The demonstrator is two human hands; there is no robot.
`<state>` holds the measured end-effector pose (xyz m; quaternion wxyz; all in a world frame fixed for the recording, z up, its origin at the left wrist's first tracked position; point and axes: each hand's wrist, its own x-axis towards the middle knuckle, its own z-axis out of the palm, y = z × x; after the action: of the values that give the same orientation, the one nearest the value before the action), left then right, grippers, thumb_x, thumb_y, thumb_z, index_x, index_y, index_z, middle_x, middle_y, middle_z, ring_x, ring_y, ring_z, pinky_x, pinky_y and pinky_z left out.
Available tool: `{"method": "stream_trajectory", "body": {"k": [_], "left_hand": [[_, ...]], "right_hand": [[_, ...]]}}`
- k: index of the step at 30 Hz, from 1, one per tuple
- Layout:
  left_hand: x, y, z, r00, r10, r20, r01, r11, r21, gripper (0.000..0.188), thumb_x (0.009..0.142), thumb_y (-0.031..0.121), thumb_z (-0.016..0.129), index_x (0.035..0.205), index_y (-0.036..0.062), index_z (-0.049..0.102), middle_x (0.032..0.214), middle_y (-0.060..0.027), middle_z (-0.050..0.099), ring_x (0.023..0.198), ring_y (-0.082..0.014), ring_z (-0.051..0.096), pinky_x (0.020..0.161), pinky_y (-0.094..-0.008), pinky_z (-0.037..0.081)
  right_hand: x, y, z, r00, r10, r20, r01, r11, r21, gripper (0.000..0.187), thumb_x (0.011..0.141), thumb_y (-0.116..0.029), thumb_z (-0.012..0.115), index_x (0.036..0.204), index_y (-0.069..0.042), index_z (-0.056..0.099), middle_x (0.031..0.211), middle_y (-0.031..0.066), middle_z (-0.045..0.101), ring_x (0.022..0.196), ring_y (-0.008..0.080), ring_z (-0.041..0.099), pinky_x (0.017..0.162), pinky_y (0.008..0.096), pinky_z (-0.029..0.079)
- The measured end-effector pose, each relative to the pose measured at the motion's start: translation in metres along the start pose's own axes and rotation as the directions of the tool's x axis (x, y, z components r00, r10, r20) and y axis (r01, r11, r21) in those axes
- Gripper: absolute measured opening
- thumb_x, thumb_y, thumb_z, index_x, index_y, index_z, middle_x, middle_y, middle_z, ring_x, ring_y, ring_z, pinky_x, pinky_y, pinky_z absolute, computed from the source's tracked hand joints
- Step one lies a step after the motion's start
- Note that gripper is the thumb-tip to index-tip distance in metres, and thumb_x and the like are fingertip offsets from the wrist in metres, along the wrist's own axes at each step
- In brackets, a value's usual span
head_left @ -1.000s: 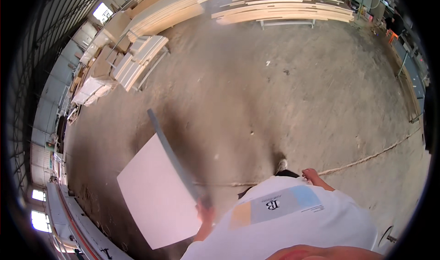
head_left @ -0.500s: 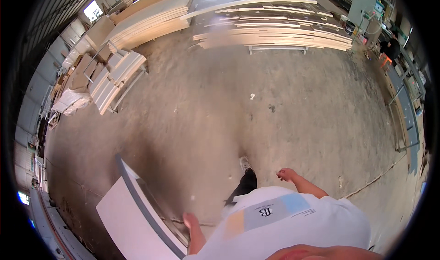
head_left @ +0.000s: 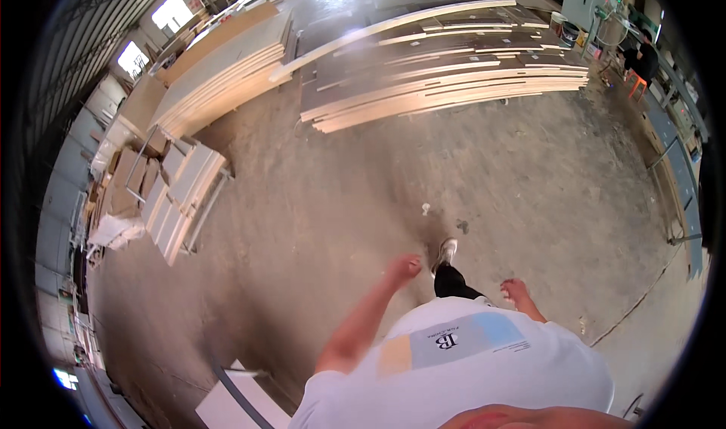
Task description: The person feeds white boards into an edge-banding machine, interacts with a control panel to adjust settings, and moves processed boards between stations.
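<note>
My left hand (head_left: 407,267) swings out in front of me over the concrete floor (head_left: 333,225), its fingers loosely curled and nothing seen in them. Lower on the right, my right hand (head_left: 515,290) hangs beside my hip, fingers bent inward, also with nothing visible in it. Neither hand touches anything. Between them my leg in black trousers steps forward, with a light shoe (head_left: 448,250) on the floor. Behind my left arm, at the lower edge, stands a white panel-like piece (head_left: 234,406) with a dark grey edge, partly cut off by the picture.
Ahead lies a wide stack of dark boards with pale wood strips (head_left: 446,88). Left of it stand stacked panels (head_left: 219,73) and a metal rack holding boards (head_left: 181,202). A person (head_left: 643,57) sits on an orange stool (head_left: 637,85) at far right, near a long grey bench (head_left: 674,175).
My left hand has swung forward and up, away from the white piece. That piece has slid down toward the lower edge. The board stack looks nearer as I walk forward.
</note>
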<state>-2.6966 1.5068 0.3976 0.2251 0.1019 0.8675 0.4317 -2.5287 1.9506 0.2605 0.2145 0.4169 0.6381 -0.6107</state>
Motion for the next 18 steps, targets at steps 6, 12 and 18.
{"method": "stream_trajectory", "body": {"k": [6,12,18], "left_hand": [[0.127,-0.028,-0.043,0.999,-0.050,0.008,0.050,0.998,0.036,0.035,0.090,0.027,0.070,0.120,0.0101,0.074,0.100,-0.0120,0.077,0.092,-0.0248,0.075,0.085,-0.0367,0.058],[0.227,-0.056,-0.117,0.980,-0.162,-0.119,0.160,0.987,-0.031,0.033,0.092,0.026,0.066,0.118,0.0079,0.074,0.100,-0.0149,0.078,0.093,-0.0288,0.076,0.083,-0.0382,0.059],[0.360,-0.023,-0.203,0.969,-0.226,-0.102,0.222,0.974,-0.049,0.033,0.093,0.026,0.068,0.120,0.0075,0.073,0.105,-0.0155,0.077,0.098,-0.0300,0.075,0.088,-0.0389,0.058]], "right_hand": [[0.122,-0.042,0.025,0.868,-0.160,0.470,0.490,0.114,-0.864,0.026,0.086,-0.027,0.067,0.102,-0.009,0.076,0.099,0.0178,0.075,0.088,0.0398,0.072,0.078,0.0507,0.056],[0.318,-0.255,0.020,0.977,0.141,0.158,-0.174,0.958,0.227,0.013,0.093,-0.014,0.056,0.084,-0.010,0.064,0.069,0.0053,0.064,0.047,0.0135,0.052,0.038,0.0315,0.038],[0.398,-0.551,0.072,0.949,-0.310,-0.055,0.315,0.933,0.174,0.032,0.099,-0.031,0.061,0.115,-0.005,0.072,0.097,0.0082,0.076,0.054,0.0135,0.054,0.049,0.0312,0.048]]}}
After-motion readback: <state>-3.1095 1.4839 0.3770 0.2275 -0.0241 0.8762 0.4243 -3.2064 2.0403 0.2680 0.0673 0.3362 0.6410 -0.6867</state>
